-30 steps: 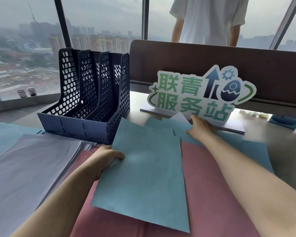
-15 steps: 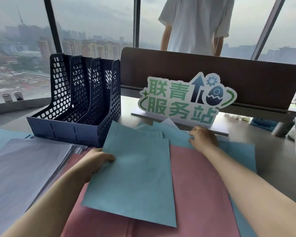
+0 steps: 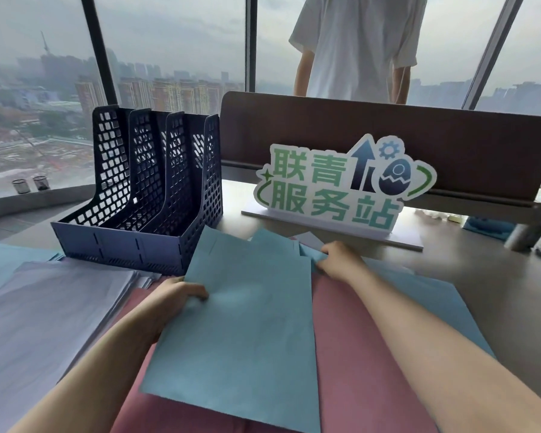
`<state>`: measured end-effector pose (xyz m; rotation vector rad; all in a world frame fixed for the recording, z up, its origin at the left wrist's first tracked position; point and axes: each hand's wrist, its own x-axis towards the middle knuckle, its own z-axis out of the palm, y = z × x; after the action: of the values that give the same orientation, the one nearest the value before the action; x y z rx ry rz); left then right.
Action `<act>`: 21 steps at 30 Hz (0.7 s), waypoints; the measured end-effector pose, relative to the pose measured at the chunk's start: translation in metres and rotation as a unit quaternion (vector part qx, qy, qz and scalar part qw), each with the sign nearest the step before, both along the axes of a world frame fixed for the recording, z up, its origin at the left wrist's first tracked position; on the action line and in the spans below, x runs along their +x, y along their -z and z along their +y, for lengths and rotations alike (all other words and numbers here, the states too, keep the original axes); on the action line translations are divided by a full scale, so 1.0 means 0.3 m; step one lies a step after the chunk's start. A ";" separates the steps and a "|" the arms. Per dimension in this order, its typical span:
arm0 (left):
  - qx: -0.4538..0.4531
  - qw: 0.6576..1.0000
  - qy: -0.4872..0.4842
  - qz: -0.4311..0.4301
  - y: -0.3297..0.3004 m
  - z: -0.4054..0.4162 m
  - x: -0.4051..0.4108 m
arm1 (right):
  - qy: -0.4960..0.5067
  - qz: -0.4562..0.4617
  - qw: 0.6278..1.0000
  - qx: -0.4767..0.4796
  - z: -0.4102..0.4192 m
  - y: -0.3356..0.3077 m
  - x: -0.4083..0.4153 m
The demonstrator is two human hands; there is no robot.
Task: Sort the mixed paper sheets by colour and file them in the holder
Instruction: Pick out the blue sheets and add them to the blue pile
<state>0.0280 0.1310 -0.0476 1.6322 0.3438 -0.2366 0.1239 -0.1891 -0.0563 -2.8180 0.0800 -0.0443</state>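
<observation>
Just behind both hands' blue sheets (image 3: pixel 247 323) stands a sign (image 3: pixel 341 185).

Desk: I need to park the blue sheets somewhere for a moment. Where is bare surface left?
Bare desk shows right of the blue sheets, in front of the sign. A narrower strip lies between holder and sign. Near and left it is crowded: pink sheets and white stack.
</observation>
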 end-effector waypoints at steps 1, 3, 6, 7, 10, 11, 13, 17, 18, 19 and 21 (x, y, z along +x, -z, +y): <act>0.003 1.000 -0.002 0.001 -0.002 -0.001 0.000 | 0.015 0.002 1.000 0.000 0.019 0.004 0.013; 0.008 1.000 -0.006 0.003 -0.005 -0.002 0.002 | 0.024 -0.003 0.999 -0.023 0.053 0.007 0.027; 0.013 1.000 0.000 0.006 -0.006 -0.008 -0.003 | 0.052 -0.055 0.996 -0.049 0.055 0.020 0.027; 0.013 1.000 0.003 0.007 -0.006 -0.011 -0.004 | 0.074 -0.082 0.993 -0.052 0.041 0.021 0.022; 0.015 1.000 0.000 0.009 0.010 -0.005 -0.001 | 0.150 -0.169 0.974 -0.019 -0.021 -0.016 -0.013; 0.011 1.000 -0.001 0.008 0.017 -0.002 0.001 | 0.168 -0.200 0.965 -0.006 -0.044 -0.041 -0.026; 0.001 1.000 -0.005 0.005 0.024 0.002 0.002 | 0.190 -0.262 0.946 0.027 -0.084 -0.105 -0.052; -0.020 1.000 -0.010 -0.003 0.023 -0.001 -0.010 | 0.192 -0.387 0.893 0.122 -0.101 -0.236 -0.093; -0.022 1.000 -0.011 -0.006 0.021 -0.002 -0.015 | 0.180 -0.421 0.878 0.138 -0.093 -0.264 -0.102; -0.024 1.000 -0.013 -0.009 0.021 -0.003 -0.019 | 0.165 -0.450 0.864 0.154 -0.080 -0.288 -0.111; -0.031 0.999 -0.017 -0.017 0.021 -0.004 -0.024 | 0.135 -0.489 0.842 0.186 -0.042 -0.337 -0.132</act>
<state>0.0208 0.1298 -0.0538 1.5652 0.3356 -0.1920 0.0843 -0.2017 0.0449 -2.0636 0.2129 -1.3384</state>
